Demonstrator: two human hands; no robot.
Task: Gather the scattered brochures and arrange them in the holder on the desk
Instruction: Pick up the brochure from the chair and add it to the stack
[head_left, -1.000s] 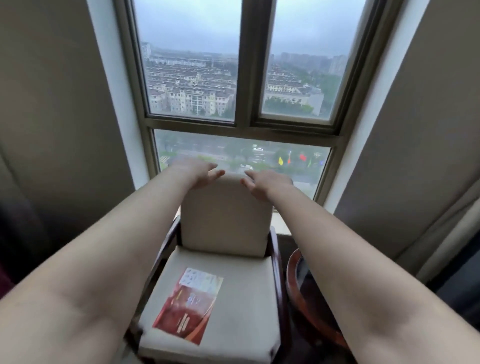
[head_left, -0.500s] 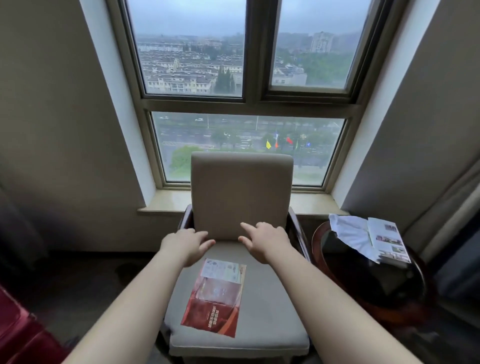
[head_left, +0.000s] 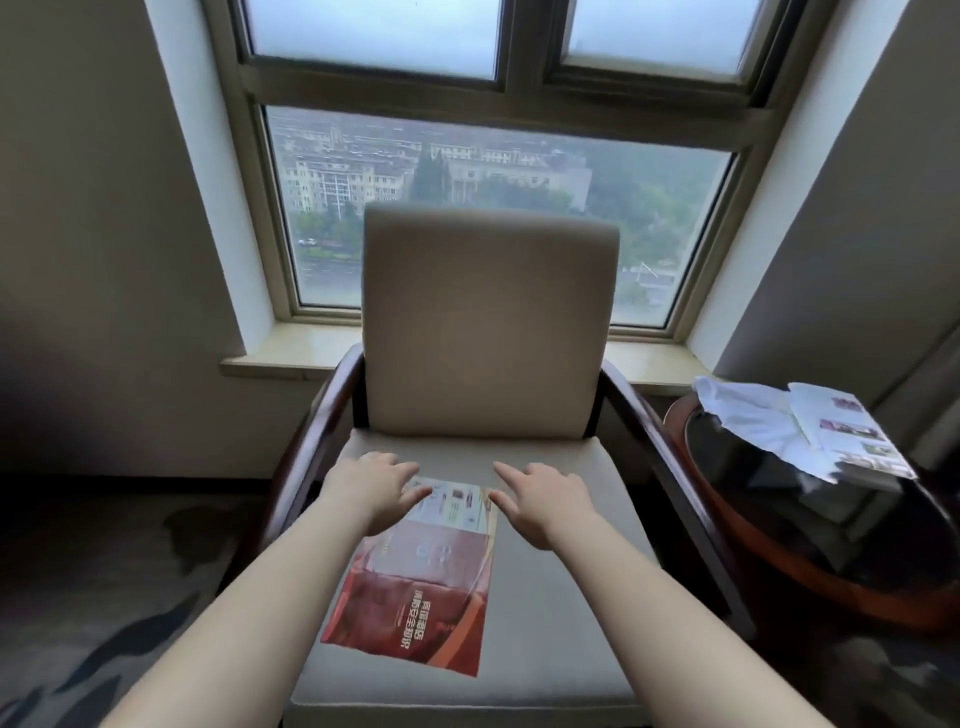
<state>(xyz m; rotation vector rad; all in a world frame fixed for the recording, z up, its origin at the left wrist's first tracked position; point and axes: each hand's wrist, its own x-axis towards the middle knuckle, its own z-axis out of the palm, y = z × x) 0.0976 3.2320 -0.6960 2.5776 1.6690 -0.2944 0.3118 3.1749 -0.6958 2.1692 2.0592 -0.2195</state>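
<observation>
A red and white brochure (head_left: 423, 582) lies flat on the beige seat of an armchair (head_left: 550, 623). My left hand (head_left: 375, 487) hovers over the brochure's far left corner, fingers loosely bent, holding nothing. My right hand (head_left: 540, 499) is just right of the brochure's far edge, fingers spread and pointing left, also holding nothing. A second, white brochure (head_left: 852, 431) lies on a round side table (head_left: 779, 525) to the right. No holder or desk is in view.
The armchair has dark wooden arms (head_left: 322, 426) and stands against a window sill (head_left: 291, 353). A crumpled white cloth (head_left: 748, 415) lies under the white brochure on the glossy side table. Patterned dark carpet (head_left: 104, 597) covers the floor at left.
My view has moved closer and lower over the seat. Both hands came down from the chair back to the brochure's far edge.
</observation>
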